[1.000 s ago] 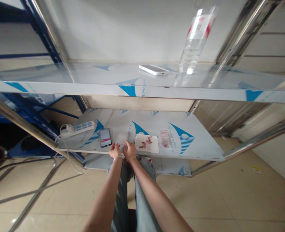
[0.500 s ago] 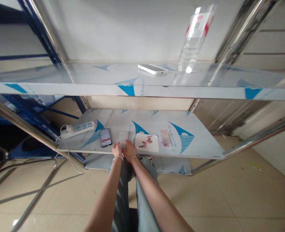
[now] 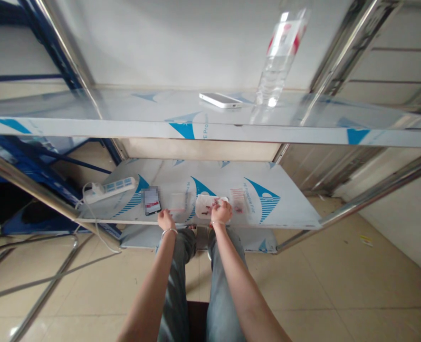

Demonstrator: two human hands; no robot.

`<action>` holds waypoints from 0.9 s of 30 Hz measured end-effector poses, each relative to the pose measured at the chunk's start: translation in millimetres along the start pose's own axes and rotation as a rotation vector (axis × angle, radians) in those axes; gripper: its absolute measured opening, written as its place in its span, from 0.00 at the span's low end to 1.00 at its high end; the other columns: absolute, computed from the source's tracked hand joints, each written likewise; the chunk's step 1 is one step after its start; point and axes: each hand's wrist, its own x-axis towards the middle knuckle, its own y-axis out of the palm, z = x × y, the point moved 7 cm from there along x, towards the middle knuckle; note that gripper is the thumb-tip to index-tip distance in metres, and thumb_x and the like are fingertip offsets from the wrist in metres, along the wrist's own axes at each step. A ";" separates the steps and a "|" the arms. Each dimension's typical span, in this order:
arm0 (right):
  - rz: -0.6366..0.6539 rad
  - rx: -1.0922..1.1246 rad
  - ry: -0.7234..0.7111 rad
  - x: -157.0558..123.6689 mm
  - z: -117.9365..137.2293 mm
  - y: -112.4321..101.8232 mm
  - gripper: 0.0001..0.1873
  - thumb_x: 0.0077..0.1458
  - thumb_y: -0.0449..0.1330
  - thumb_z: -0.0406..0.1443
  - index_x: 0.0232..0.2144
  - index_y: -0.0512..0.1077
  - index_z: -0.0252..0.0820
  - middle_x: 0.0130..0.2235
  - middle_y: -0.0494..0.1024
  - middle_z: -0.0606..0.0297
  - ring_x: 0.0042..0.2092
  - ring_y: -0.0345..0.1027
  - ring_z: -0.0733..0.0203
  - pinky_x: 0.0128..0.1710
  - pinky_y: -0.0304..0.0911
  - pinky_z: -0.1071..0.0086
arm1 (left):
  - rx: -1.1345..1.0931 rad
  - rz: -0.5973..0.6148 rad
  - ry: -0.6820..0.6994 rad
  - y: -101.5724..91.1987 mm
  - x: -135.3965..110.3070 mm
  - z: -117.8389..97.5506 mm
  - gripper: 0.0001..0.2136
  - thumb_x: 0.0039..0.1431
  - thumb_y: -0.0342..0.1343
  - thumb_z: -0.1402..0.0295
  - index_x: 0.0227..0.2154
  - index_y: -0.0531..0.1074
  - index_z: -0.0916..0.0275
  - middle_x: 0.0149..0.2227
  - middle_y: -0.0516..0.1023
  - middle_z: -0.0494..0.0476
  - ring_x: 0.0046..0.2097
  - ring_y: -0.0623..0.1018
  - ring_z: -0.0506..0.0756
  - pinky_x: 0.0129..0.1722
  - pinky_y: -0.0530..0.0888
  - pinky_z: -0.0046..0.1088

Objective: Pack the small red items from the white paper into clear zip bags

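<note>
- An upper shelf (image 3: 125, 111) carries a water bottle (image 3: 276, 61) and a white phone (image 3: 219, 99).
- On the lower shelf (image 3: 285, 209), things are ranged along the front edge, probably for reach.
- The right hand (image 3: 222, 212) is set on a white sheet (image 3: 201, 204), fingers curled; a grip cannot be confirmed.
- The left hand (image 3: 166, 219), held apart, rests beside a clear packet (image 3: 177, 202); its closure cannot be told.
- Red pieces (image 3: 205, 213) are laid on the sheet, apparently to be kept together.
</note>
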 end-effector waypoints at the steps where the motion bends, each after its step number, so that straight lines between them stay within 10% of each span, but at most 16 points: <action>1: -0.024 -0.042 0.057 5.8 -11.5 -8.9 0.20 0.50 0.52 0.31 0.46 0.71 0.36 0.46 0.71 0.47 0.51 0.61 0.46 0.47 0.55 0.57 | -0.024 -0.004 -0.033 1.0 -1.9 2.4 0.13 0.45 0.47 0.60 0.30 0.69 0.63 0.30 0.75 0.58 0.29 0.73 0.53 0.30 0.67 0.29; 8: -0.042 -0.250 0.160 24.3 -59.1 -45.0 0.19 0.52 0.54 0.33 0.47 0.70 0.35 0.46 0.72 0.46 0.50 0.62 0.45 0.43 0.54 0.58 | -0.079 0.249 -0.087 32.6 -26.1 0.6 0.17 0.37 0.51 0.56 0.27 0.72 0.65 0.27 0.76 0.58 0.25 0.70 0.50 0.24 0.61 0.25; 17: -0.132 -0.183 0.201 20.5 -57.3 -51.9 0.13 0.53 0.53 0.32 0.34 0.77 0.39 0.40 0.77 0.50 0.45 0.66 0.48 0.42 0.54 0.60 | -0.154 0.391 -0.111 62.9 -58.0 6.2 0.16 0.37 0.56 0.58 0.26 0.74 0.65 0.24 0.76 0.55 0.25 0.71 0.50 0.24 0.62 0.24; 23: -0.230 0.406 0.235 18.2 -62.6 -56.3 0.14 0.51 0.51 0.37 0.34 0.74 0.36 0.39 0.78 0.51 0.44 0.69 0.52 0.43 0.59 0.63 | -0.224 0.520 -0.164 74.9 -64.9 10.7 0.17 0.37 0.60 0.58 0.29 0.75 0.65 0.29 0.78 0.56 0.27 0.73 0.49 0.27 0.64 0.24; 27: 0.035 0.942 0.290 10.3 -65.9 -37.4 0.13 0.43 0.57 0.43 0.29 0.70 0.39 0.33 0.78 0.57 0.37 0.72 0.55 0.35 0.64 0.67 | -0.279 0.657 -0.214 84.0 -75.0 5.6 0.20 0.35 0.65 0.57 0.32 0.76 0.65 0.37 0.79 0.60 0.34 0.77 0.52 0.34 0.67 0.25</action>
